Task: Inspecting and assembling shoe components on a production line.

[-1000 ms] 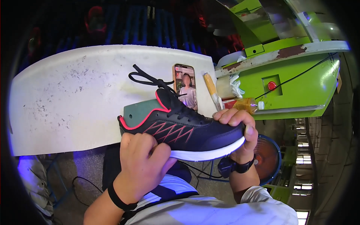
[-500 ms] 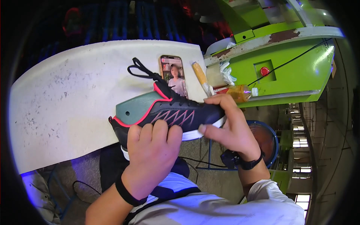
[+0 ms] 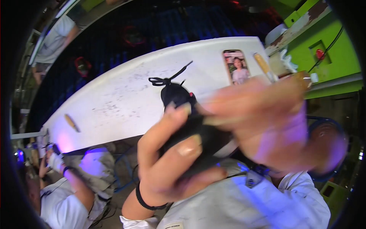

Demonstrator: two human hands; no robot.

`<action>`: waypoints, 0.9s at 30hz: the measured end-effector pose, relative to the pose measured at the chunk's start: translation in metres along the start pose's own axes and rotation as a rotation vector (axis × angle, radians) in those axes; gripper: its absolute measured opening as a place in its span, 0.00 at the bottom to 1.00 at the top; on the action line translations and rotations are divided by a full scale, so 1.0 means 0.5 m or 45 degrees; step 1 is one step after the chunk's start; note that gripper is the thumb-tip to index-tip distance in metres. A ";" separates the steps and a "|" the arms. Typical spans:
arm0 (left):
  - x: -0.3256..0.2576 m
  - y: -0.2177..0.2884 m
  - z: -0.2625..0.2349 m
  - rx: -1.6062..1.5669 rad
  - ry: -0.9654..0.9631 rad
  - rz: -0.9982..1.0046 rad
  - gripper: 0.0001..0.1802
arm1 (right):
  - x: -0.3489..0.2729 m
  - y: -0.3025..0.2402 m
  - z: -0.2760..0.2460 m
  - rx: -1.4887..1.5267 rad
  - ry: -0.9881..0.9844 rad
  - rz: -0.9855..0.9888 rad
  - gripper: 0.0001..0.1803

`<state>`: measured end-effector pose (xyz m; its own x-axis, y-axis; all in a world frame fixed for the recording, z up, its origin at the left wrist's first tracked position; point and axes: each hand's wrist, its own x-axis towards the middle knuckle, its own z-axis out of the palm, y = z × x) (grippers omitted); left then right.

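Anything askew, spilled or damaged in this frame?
No spill or damage shows. The shoe is raised close to the camera, toe away, laces trailing over the white table. The left hand grips it; the right hand is smeared by motion blur, so its grip cannot be judged.

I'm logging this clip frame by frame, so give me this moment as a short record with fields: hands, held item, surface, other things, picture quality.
left hand: wrapped around the dark shoe, fingers on top
right hand: motion-blurred, on the shoe's other end
held item: dark shoe with black laces, lifted close to the camera
surface: white table, speckled
other things: phone with lit screen; wooden-handled tool; green machine; another person's arm at lower left
picture quality: strong blur at right
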<state>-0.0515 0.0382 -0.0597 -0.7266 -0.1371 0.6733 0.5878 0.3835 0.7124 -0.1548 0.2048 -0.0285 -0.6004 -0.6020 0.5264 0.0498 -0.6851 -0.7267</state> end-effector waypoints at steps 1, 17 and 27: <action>0.006 0.036 -0.056 0.173 -0.254 -0.111 0.40 | -0.002 0.035 -0.021 -0.352 -0.268 0.027 0.44; -0.113 0.097 -0.068 -0.048 -0.140 -0.482 0.40 | -0.160 0.094 0.041 -0.917 0.048 -0.147 0.22; -0.094 0.102 -0.053 0.015 -0.168 -0.510 0.42 | -0.165 0.110 0.038 -1.066 0.101 -0.404 0.14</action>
<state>0.0220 0.0402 -0.0497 -0.9365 -0.1596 0.3122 0.2463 0.3343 0.9097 -0.0875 0.2088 -0.1036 -0.5419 -0.3842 0.7475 -0.7072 -0.2721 -0.6526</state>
